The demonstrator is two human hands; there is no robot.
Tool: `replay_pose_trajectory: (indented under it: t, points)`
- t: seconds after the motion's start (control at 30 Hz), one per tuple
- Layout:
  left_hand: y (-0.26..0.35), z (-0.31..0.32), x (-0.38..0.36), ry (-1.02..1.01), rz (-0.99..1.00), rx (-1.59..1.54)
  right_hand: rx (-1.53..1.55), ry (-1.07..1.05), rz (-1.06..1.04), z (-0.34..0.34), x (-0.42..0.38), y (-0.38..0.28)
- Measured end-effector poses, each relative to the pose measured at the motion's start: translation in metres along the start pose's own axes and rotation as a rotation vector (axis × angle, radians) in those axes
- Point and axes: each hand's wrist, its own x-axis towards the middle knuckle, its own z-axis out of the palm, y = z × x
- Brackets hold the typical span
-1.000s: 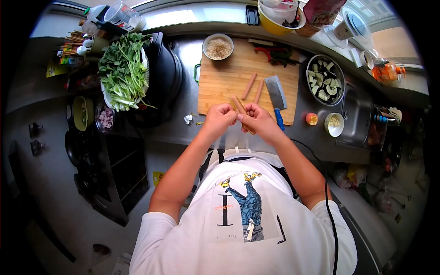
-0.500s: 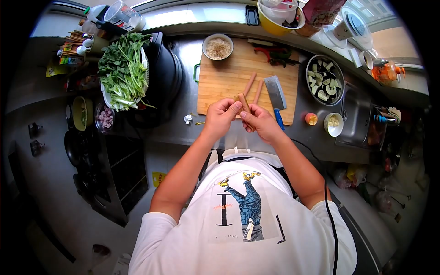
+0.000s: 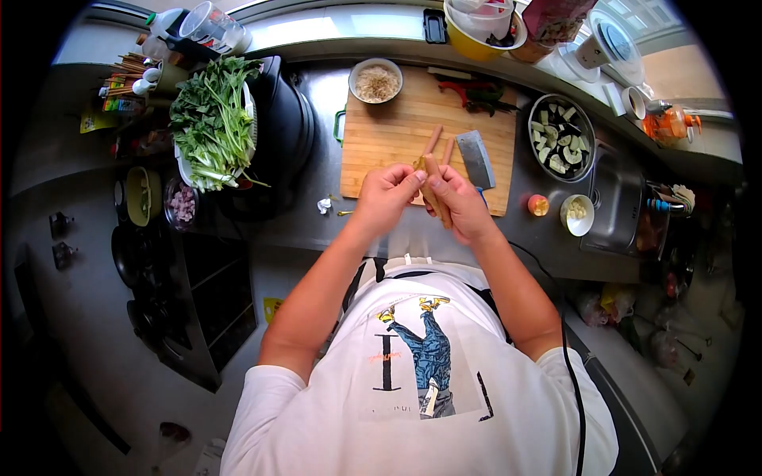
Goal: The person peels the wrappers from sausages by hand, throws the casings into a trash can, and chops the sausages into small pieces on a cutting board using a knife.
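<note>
Over the front edge of the wooden cutting board [image 3: 381,136], both hands are at one pinkish-brown sausage [image 3: 432,165]. My right hand [image 3: 465,205] is closed around it, holding it tilted. The fingertips of my left hand [image 3: 385,197] pinch a yellowish bit at its side, perhaps its wrapper; fingers partly hide it. Two more sausages, a left one [image 3: 433,140] and a right one [image 3: 448,149], lie on the board just beyond my hands. To their right rests a cleaver [image 3: 475,157], its blue handle mostly behind my right hand.
At the board's back stand a bowl of pale shreds [image 3: 376,82] and red and green peppers [image 3: 484,97]. Rightward are a bowl of cut eggplant [image 3: 562,136], a small white bowl [image 3: 577,215] and the sink [image 3: 617,202]. Leafy greens [image 3: 213,119] fill a basket at left.
My right hand has turned and slid slightly right with the sausage, which now stands out more above the fingers. My left hand keeps its pinch close beside it.
</note>
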Motion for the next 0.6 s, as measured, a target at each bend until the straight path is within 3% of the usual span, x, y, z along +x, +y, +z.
replay_pose_trajectory:
  t: [0.17, 0.3, 0.43, 0.5, 0.53, 0.6]
  points:
    - [0.001, -0.006, -0.002, -0.075, -0.004, 0.061, -0.284, 0.095, -0.050, 0.005, 0.001, -0.004]
    - [0.012, 0.009, 0.001, 0.045, -0.100, -0.035, 0.020, 0.085, -0.054, 0.004, 0.003, -0.006]
    - [0.011, 0.012, 0.000, 0.053, -0.045, 0.031, 0.177, 0.125, -0.019, -0.006, 0.011, 0.000]
    - [0.015, 0.018, -0.014, 0.014, 0.043, 0.514, 0.231, 0.183, -0.038, -0.007, 0.013, 0.005]
    - [0.017, 0.022, -0.019, 0.013, 0.043, 0.513, 0.283, 0.233, -0.054, -0.006, 0.015, 0.006]
    - [0.018, 0.030, -0.025, -0.001, 0.114, 0.835, 0.303, 0.202, -0.050, -0.011, 0.017, 0.009]
